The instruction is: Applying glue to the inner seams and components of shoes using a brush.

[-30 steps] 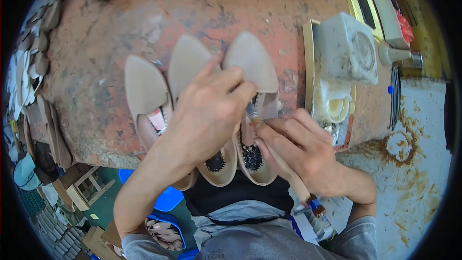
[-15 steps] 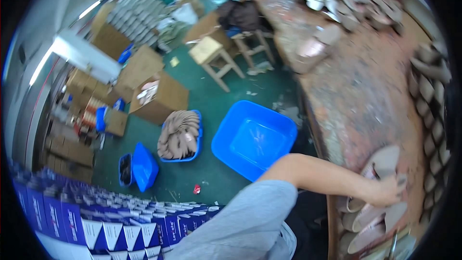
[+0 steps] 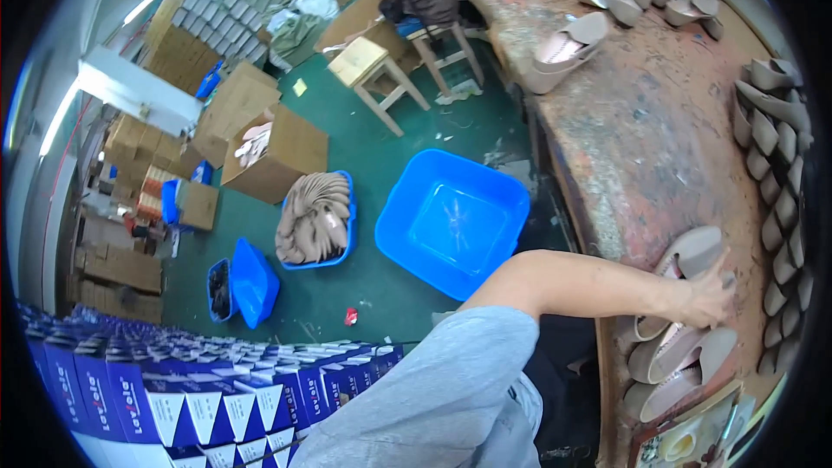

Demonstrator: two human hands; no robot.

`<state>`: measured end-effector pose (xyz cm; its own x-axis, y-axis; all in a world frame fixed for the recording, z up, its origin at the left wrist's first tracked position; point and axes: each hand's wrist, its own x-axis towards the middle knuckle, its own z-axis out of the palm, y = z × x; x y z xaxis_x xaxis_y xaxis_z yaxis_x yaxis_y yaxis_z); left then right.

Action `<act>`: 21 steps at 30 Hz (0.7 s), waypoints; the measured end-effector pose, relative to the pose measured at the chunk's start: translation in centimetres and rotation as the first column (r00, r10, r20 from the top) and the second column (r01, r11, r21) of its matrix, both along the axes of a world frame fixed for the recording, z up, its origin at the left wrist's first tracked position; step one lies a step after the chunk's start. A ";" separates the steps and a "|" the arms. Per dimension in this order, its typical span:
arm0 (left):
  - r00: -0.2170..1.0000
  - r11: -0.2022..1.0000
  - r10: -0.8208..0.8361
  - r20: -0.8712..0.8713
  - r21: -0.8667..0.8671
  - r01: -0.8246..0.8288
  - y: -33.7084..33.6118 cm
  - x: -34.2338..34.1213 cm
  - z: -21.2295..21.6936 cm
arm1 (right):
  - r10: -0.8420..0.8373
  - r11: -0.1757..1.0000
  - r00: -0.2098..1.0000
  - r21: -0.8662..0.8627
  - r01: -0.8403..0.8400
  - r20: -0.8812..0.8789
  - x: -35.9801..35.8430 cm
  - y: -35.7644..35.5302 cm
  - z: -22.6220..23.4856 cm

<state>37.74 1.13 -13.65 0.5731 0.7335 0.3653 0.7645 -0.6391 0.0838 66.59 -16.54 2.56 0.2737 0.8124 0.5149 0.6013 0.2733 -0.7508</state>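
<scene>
While head turns toward floor, left hand (image 3: 706,295) rests on beige shoe (image 3: 689,251) atop workbench (image 3: 641,130), fingers loosely spread; blue tub (image 3: 451,221) below.

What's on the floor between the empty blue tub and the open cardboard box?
In the head view, a smaller blue basket heaped with beige shoe pieces sits on the green floor between the empty blue tub and the open cardboard box.
</scene>
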 end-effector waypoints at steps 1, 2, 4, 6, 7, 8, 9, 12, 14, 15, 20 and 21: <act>0.998 0.993 -0.065 0.027 -0.096 0.067 -0.1 -0.2 1.3 | -0.027 0.999 0.999 -0.033 0.026 -0.042 0.4 -0.8 -0.2; 0.978 1.000 0.006 0.211 -0.007 -0.005 -0.7 0.0 1.3 | -0.079 0.996 0.994 -0.046 0.075 -0.076 0.8 -1.8 -0.1; 0.963 0.984 0.140 0.231 -0.142 -0.109 -1.8 -1.1 2.6 | -0.237 0.971 0.965 -0.065 0.230 -0.116 0.7 -2.0 0.0; 0.962 0.963 0.238 0.135 -0.163 -0.216 -3.6 -5.4 3.6 | -0.098 0.986 0.995 -0.140 0.094 -0.020 2.5 -2.0 -1.2; 0.920 0.902 0.390 -0.048 -0.181 -0.392 -4.6 -5.3 6.0 | -0.172 0.967 0.984 -0.201 0.159 -0.051 2.0 -2.8 -0.4; 0.881 0.835 0.466 -0.078 -0.290 -0.467 -5.8 -6.9 9.1 | -0.106 0.988 0.992 -0.122 0.097 -0.071 2.4 -2.8 -1.2; 0.838 0.770 0.507 -0.202 -0.332 -0.545 -5.5 -6.1 10.2 | -0.124 0.992 0.985 -0.053 0.118 -0.117 3.5 -3.7 -1.3; 0.889 0.761 0.427 -0.167 -0.465 -0.453 -5.1 -4.7 10.2 | -0.260 0.965 0.966 -0.045 0.259 -0.004 4.4 -6.9 0.5; 0.865 0.802 0.419 -0.276 -0.334 -0.495 -5.1 -3.8 10.0 | -0.307 0.946 0.950 -0.086 0.311 0.062 4.2 -8.1 1.7; 0.885 0.852 0.374 -0.278 -0.273 -0.446 -4.6 -4.2 9.8 | -0.305 0.944 0.946 -0.097 0.316 0.114 4.4 -8.3 2.2; 0.980 0.936 0.133 -0.146 -0.306 -0.172 -3.2 -6.1 7.8 | -0.156 0.926 0.891 -0.251 0.283 0.427 3.4 -5.3 3.5; 0.986 0.950 0.104 -0.127 -0.282 -0.136 -3.5 -5.8 7.5 | -0.107 0.927 0.890 -0.279 0.250 0.443 2.9 -4.4 3.3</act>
